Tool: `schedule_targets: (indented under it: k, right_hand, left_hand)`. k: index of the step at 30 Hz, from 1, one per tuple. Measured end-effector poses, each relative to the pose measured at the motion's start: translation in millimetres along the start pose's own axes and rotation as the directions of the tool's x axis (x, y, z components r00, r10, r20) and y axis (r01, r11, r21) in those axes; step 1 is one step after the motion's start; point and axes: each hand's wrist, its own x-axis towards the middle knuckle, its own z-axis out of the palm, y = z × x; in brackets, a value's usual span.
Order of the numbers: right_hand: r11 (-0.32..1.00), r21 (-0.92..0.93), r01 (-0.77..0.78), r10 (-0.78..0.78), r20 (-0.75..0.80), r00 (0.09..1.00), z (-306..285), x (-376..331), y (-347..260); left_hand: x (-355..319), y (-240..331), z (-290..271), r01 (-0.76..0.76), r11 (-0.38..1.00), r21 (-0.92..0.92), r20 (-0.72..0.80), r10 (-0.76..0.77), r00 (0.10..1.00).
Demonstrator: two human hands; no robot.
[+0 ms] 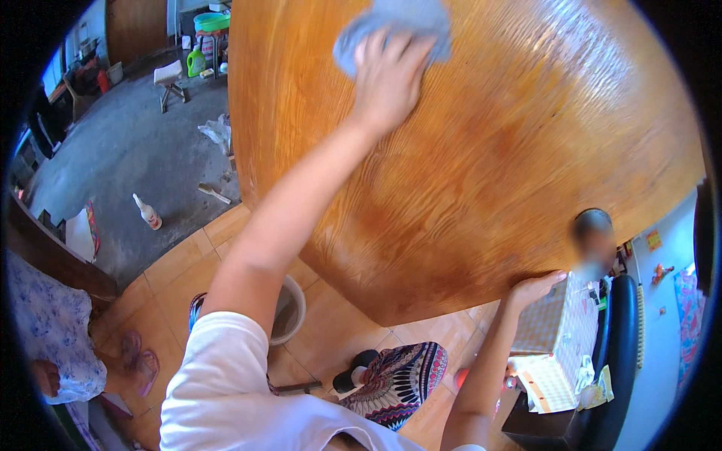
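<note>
A large varnished wooden panel (421, 218) stands tilted in front of me, its grain shining at the upper right. My left hand (387, 79) is stretched far up and presses a grey-blue cloth (436, 30) against the panel, fingers spread over it; the cloth is slightly blurred. Down at the panel's lower right edge is my right hand (535, 289), its fingers stretched out flat along the edge. The panel hides part of those fingers, and nothing else shows in that hand.
A bucket (289, 310) stands on the tiles below the panel. One person in a floral garment (49, 323) stands at left; another person's head (594, 233) shows beyond the right edge. A checked-cloth-covered box (543, 319), a spray bottle (147, 212) and a stool (168, 74) lie around.
</note>
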Motion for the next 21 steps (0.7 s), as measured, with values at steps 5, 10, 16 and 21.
schedule_targets:
  k: [5,10,16,21]
  right_hand:
    - [1.000,0.020,0.012,-0.012,0.041,0.999,-1.3,6.6,12.5]
    - [0.998,0.018,0.061,-0.062,0.065,0.996,-2.1,7.6,29.4]
    - [0.998,0.049,0.034,-0.037,0.051,0.998,-7.7,14.6,25.9]
    - [0.995,0.095,-0.028,0.019,0.092,0.996,2.4,7.7,19.4]
  left_hand:
    - [-206.4,-18.2,-25.5,0.251,0.968,0.021,0.228,-0.249,0.941]
    - [-281.9,-34.2,-66.3,0.520,0.847,0.110,0.351,-0.523,0.777]
    - [-6.6,-10.5,-30.1,0.153,0.949,-0.275,-0.002,-0.160,0.987]
    - [217.6,0.2,-34.2,-0.120,0.979,-0.166,-0.088,0.107,0.990]
